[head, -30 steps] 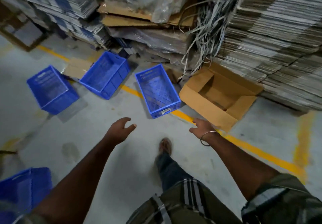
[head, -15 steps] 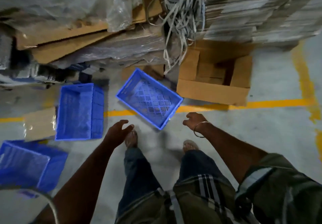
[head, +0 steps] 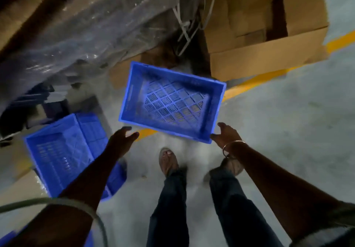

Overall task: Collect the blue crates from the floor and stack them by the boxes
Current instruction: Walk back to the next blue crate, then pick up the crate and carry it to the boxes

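Blue crate (head: 171, 104) — between both hands

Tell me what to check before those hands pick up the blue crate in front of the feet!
1. Crate empty: ok. The middle blue crate shows only its bare lattice bottom.
2. Left hand free: ok, open, holding nothing, just short of the crate's near left corner.
3. Right hand free: ok, open at the near right corner; actual contact cannot tell.
4. Grip secured: not ok, no fingers curl round the rim yet.
5. Feet clear of the crate: ok, the near foot stands behind it.
6. Second blue crate out of the way: ok, it lies apart, to the left.
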